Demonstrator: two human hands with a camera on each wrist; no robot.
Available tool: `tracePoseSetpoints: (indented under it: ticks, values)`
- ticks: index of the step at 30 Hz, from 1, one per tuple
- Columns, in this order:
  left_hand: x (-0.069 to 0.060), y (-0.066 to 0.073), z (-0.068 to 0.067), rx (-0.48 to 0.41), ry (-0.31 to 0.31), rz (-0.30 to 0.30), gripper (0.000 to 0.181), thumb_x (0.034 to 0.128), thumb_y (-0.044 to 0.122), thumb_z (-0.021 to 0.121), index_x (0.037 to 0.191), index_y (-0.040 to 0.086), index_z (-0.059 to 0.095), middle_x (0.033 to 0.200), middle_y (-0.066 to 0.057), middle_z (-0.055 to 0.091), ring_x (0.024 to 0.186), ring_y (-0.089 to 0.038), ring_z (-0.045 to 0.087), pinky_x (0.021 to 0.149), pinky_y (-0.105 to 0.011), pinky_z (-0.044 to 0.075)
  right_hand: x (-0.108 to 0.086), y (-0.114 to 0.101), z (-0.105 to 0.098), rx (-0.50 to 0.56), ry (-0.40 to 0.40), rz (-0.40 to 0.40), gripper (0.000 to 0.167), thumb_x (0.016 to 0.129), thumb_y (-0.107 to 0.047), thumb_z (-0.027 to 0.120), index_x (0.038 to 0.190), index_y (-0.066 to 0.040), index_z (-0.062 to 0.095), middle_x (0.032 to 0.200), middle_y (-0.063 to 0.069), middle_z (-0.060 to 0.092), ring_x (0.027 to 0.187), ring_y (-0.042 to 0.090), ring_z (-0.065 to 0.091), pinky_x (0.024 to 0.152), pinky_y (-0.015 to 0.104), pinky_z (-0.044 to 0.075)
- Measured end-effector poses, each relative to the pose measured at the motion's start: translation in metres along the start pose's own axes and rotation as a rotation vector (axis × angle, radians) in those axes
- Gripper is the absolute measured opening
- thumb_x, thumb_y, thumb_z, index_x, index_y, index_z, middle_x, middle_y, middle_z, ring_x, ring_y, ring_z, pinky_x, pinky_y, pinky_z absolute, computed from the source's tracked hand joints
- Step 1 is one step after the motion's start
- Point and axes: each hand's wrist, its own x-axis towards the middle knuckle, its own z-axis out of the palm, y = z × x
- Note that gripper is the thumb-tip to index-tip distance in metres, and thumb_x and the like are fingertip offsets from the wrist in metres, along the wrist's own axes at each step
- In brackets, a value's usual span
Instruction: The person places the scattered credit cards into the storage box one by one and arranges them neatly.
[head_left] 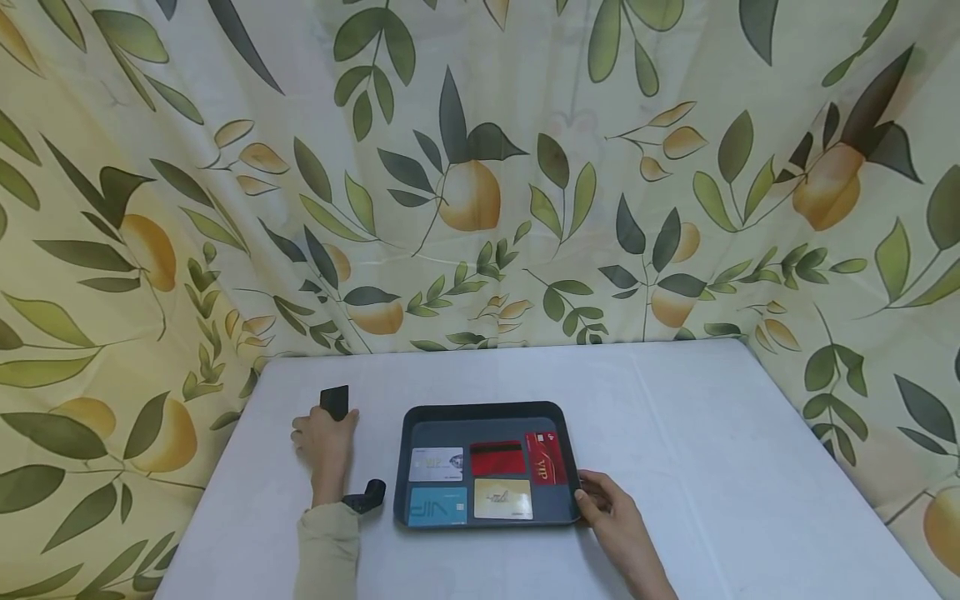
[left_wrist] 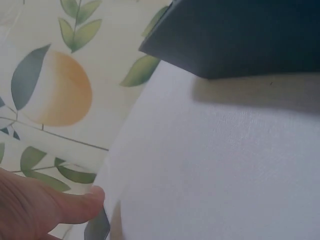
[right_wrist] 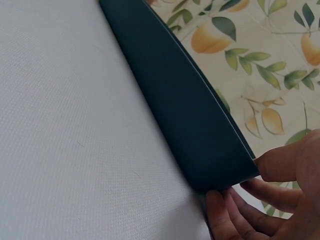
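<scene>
My left hand (head_left: 326,442) holds a small flat black card-like piece (head_left: 334,402) upright on the table, left of the tray. In the left wrist view its thumb (left_wrist: 82,205) lies against the dark piece, mostly cut off by the frame. A dark blue tray (head_left: 480,409) lies flat. My right hand (head_left: 617,521) grips the tray's near right corner, thumb at the rim and fingers at the outer wall. In the tray are a white card (head_left: 437,464), a blue VIP card (head_left: 438,506), a red card with a dark stripe (head_left: 497,458), a cream card (head_left: 502,498) and a red VIP card (head_left: 546,458).
A white cloth covers the table (head_left: 675,433). Behind it and along both sides hangs a curtain (head_left: 525,250) printed with leaves and fruit. A black strap (head_left: 365,497) sits at the left wrist, close to the tray's left side.
</scene>
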Motion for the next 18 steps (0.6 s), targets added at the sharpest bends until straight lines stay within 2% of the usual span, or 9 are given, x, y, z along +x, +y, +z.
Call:
tracePoseSetpoints:
  ticks: [8, 12, 18]
  values:
    - [0.0067, -0.001, 0.0048, 0.074, 0.004, -0.029, 0.067, 0.0903, 0.025, 0.076, 0.126, -0.025, 0.049, 0.129, -0.045, 0.043, 0.124, -0.061, 0.044, 0.101, -0.069, 0.042, 0.0004, 0.001, 0.0001, 0.005, 0.0, 0.003, 0.042, 0.103, -0.009, 0.059, 0.143, 0.003, 0.055, 0.136, 0.026, 0.064, 0.105, 0.022, 0.068, 0.08, 0.032, 0.062]
    - [0.0068, -0.0011, 0.0046, 0.078, 0.02, -0.039, 0.067, 0.0913, 0.023, 0.075, 0.127, -0.026, 0.047, 0.129, -0.046, 0.042, 0.123, -0.061, 0.045, 0.1, -0.069, 0.043, 0.0004, 0.0008, 0.0009, 0.001, 0.003, 0.009, 0.042, 0.103, -0.009, 0.059, 0.142, 0.004, 0.055, 0.136, 0.027, 0.063, 0.106, 0.023, 0.068, 0.081, 0.034, 0.063]
    - [0.0056, -0.0021, 0.0014, 0.051, 0.05, -0.017, 0.061, 0.0912, 0.019, 0.071, 0.124, -0.028, 0.048, 0.126, -0.046, 0.042, 0.119, -0.061, 0.047, 0.096, -0.069, 0.045, 0.0, 0.0001, 0.001, 0.0, 0.006, 0.009, 0.042, 0.103, -0.009, 0.059, 0.142, 0.004, 0.055, 0.136, 0.027, 0.063, 0.106, 0.023, 0.069, 0.081, 0.034, 0.063]
